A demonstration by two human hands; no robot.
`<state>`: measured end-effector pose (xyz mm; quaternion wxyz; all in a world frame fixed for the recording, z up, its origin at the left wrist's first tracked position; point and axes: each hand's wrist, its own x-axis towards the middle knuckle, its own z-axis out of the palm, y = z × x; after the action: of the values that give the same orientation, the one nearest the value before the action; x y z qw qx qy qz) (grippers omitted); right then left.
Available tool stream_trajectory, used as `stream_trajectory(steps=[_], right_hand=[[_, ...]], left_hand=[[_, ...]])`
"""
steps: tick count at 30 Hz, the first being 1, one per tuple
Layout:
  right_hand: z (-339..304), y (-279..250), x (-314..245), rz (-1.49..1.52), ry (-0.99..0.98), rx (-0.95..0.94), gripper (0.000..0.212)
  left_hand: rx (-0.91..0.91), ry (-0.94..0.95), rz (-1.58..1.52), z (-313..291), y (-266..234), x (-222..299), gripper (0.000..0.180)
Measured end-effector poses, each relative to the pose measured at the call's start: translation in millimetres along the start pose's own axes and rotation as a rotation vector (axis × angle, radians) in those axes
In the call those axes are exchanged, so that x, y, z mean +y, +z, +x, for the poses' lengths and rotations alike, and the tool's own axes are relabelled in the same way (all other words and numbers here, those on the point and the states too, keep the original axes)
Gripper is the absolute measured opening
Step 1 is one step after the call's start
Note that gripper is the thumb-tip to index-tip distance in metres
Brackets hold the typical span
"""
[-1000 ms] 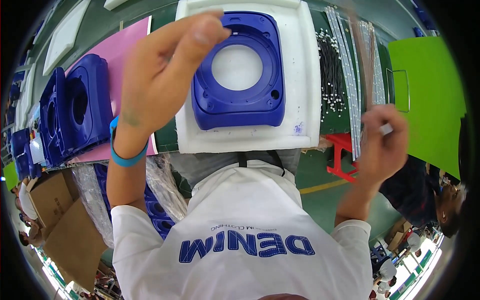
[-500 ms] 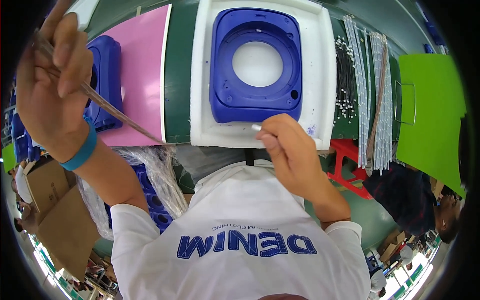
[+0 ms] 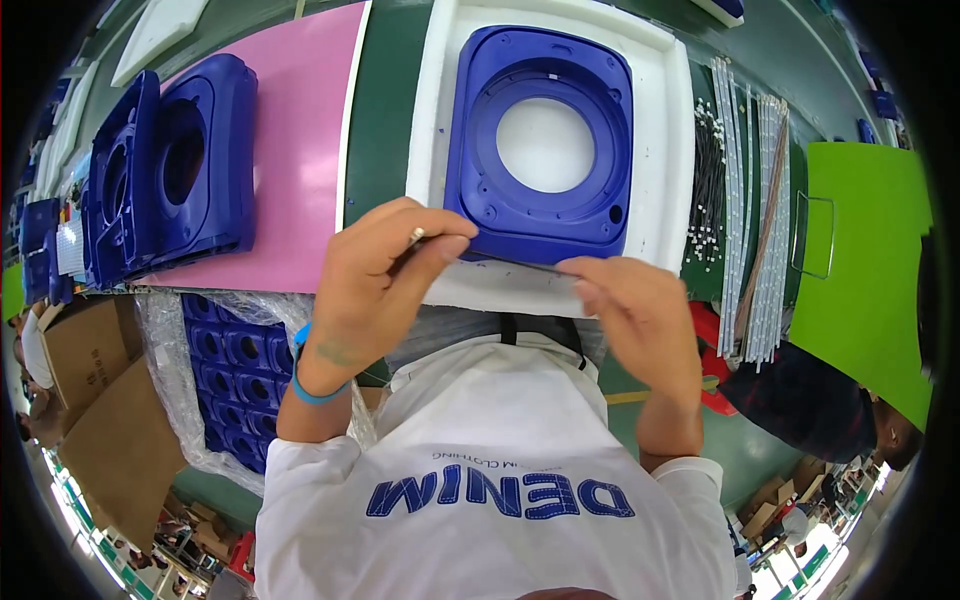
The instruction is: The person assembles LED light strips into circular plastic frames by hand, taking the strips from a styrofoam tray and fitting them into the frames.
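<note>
Both my hands hold a thin dark cable (image 3: pixel 515 263) stretched between them, just in front of the blue plastic housing (image 3: pixel 475 165). My left hand (image 3: pixel 375 285), with a blue wristband, pinches one end between thumb and fingers. A small white connector (image 3: pixel 416 236) sticks out of that grip. My right hand (image 3: pixel 640 315) is closed on the other end; its fingertips hide the tip. The housing is square with rounded corners and a large round opening. It lies in a white foam tray (image 3: pixel 425 160), whose front rim is partly behind the cable and hands.
To the right lie a bundle of black cables (image 3: pixel 706 190) with white ends and several long white strips (image 3: pixel 768 230). Beyond is a green board (image 3: pixel 865 250) with a wire handle. More blue housings (image 3: pixel 215 150) stand on a pink sheet (image 3: pixel 305 120) at left. Below it, plastic-wrapped blue parts (image 3: pixel 240 350).
My left hand has come down and right from the upper left to the tray's front. My right hand has moved slightly right and down. The dark cable now spans between them.
</note>
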<state>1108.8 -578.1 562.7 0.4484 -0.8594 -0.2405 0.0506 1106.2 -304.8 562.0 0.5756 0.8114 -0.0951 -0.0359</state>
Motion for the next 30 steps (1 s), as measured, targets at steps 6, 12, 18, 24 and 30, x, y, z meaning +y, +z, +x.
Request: stream_trajectory(steps=[6, 12, 18, 24, 30], right_hand=[[-8, 0, 4, 0.636, 0.256, 0.191, 0.015], [11, 19, 8, 1.388, 0.114, 0.278, 0.006], [16, 16, -1, 0.881, 0.369, 0.132, 0.012], [27, 27, -18, 0.660, 0.384, -0.006, 0.015], [26, 30, -17, 0.553, 0.383, 0.050, 0.014]], left_hand=[[-0.023, -0.085, -0.065, -8, 6, -16, 0.013], [-0.157, -0.086, -0.190, -4, 8, -17, 0.031], [-0.089, -0.062, -0.302, 8, -4, -23, 0.037], [-0.124, -0.038, -0.306, 17, 11, -9, 0.035], [-0.177, -0.003, -0.360, 20, 15, -7, 0.032]])
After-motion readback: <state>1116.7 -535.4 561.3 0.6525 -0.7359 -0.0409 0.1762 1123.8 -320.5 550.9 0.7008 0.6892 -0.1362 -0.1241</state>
